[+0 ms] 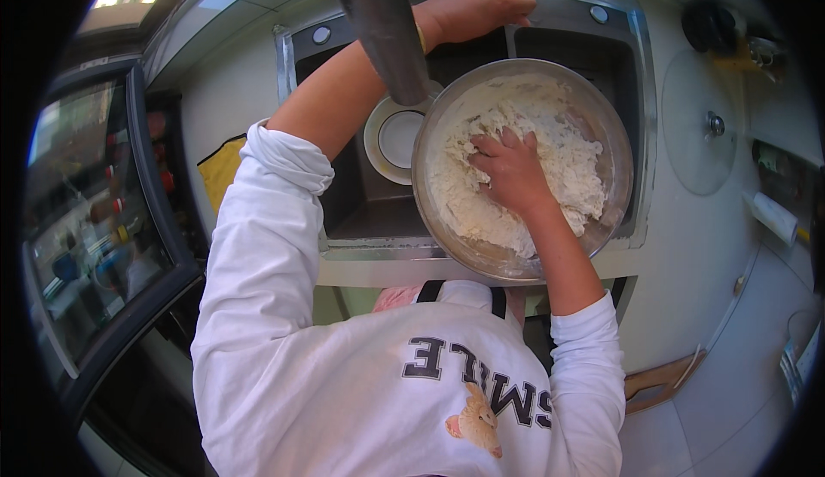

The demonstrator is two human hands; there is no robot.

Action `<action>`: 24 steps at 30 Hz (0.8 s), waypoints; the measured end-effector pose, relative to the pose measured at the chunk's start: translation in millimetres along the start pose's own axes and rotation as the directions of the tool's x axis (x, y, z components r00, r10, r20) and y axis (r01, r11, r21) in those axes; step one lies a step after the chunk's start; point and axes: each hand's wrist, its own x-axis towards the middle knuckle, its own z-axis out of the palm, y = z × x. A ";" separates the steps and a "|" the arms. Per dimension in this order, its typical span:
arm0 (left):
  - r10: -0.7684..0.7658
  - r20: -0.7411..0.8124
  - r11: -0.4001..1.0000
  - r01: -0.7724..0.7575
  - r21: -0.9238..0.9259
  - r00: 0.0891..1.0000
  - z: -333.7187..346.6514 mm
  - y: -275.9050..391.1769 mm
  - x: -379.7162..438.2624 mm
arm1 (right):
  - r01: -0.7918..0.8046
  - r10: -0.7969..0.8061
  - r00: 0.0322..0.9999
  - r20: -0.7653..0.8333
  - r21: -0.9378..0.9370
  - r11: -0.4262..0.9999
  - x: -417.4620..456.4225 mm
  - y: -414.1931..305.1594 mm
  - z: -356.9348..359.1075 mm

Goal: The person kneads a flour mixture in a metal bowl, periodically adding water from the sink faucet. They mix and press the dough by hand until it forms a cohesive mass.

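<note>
A wide steel bowl point(619, 129) rests over the sink and its front edge, holding crumbly, floury dough point(580, 174). My right hand point(512, 171) presses into this dough with its fingers apart, and bits of dough cling to the fingertips. My left hand point(480, 9) reaches behind the faucet spout point(380, 32) to the back rim of the sink. Its fingers are bent, and whatever they touch is hidden. The spout's end points down just left of the bowl.
White plates or bowls point(399, 138) sit in the left sink basin point(361, 213), partly under the steel bowl. A glass lid point(693, 135) lies on the right counter. A yellow cloth point(222, 171) is at the left. An open-looking window point(103, 213) stands beside my left arm.
</note>
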 end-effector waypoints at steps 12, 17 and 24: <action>0.043 0.017 0.998 -0.042 -0.043 0.999 -0.9 -4.2 0.5 | 0.030 -0.031 0.998 -0.045 -0.022 0.999 -0.6 3.9 4.4; 0.054 0.031 0.992 -0.050 -0.117 0.998 -8.1 -9.3 -13.3 | 0.017 -0.018 0.999 -0.041 -0.026 1.000 -1.4 4.7 4.8; -0.126 -0.229 0.972 0.074 -0.222 0.965 -27.5 35.4 -64.8 | 0.009 -0.011 0.999 -0.031 -0.054 0.998 -0.5 1.0 5.2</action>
